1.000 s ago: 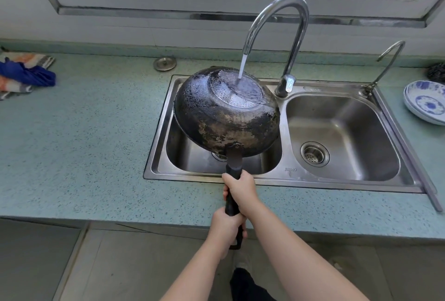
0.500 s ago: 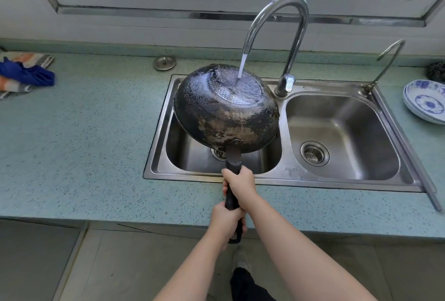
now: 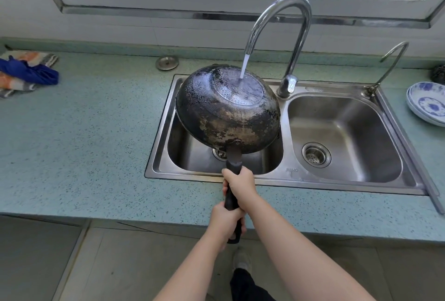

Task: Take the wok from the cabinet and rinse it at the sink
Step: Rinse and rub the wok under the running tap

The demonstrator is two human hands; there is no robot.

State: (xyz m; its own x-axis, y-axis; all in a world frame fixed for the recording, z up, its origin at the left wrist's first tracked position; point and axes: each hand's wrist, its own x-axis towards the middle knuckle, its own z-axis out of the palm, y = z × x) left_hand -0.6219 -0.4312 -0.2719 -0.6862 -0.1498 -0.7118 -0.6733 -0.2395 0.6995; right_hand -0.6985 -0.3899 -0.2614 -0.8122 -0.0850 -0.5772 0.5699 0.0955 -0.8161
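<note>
A blackened wok (image 3: 216, 120) hangs upside down and tilted over the left basin of the steel double sink (image 3: 337, 178). Water runs from the tall curved tap (image 3: 289, 12) onto the wok's flat bottom. Both hands hold its black handle (image 3: 233, 158): my right hand (image 3: 240, 184) grips it nearer the wok, and my left hand (image 3: 226, 220) grips the handle's end over the counter's front edge.
A speckled green counter (image 3: 84, 132) surrounds the sink. Folded cloths (image 3: 24, 73) lie at the far left, a metal sink plug (image 3: 166, 63) behind the sink, blue-patterned plates (image 3: 428, 103) at the right. A thin second tap (image 3: 392, 60) stands at the back right.
The wok has lifted slightly and tipped a little, so the stream lands nearer the far edge of its bottom. Both hands keep the same grip.
</note>
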